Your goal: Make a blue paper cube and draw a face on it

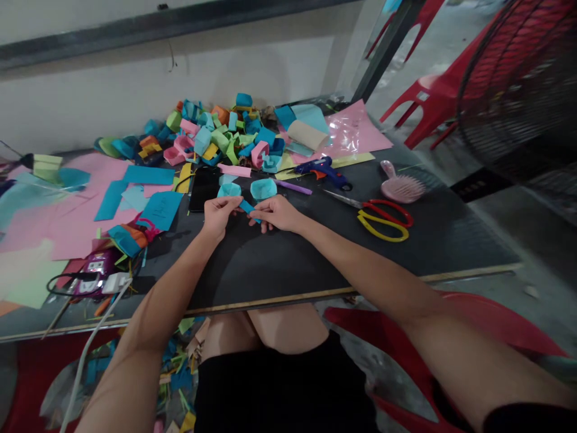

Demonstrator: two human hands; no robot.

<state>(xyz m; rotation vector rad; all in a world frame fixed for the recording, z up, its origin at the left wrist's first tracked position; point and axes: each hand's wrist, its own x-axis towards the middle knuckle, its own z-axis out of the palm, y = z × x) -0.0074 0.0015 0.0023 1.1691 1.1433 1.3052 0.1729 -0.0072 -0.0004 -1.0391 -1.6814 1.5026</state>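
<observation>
A narrow blue paper strip [246,206] stretches between my two hands, just above the dark tabletop. My left hand [219,212] pinches its left end between thumb and fingers. At the other end, my right hand [277,213] grips it, with the thumb on top and fingertips below. Right behind the hands sit two small light-blue paper cups, one on the left [229,190] and one on the right [264,189]. A purple strip [294,187] lies to the right of them, and a black phone [205,187] lies to the left.
Many folded paper pieces [220,139] are heaped along the wall. On the right are a blue glue gun [325,171], scissors [383,220], a pink hairbrush [401,185] and a fan [518,102]. Paper sheets [76,198] and a corded power strip [97,272] occupy the left.
</observation>
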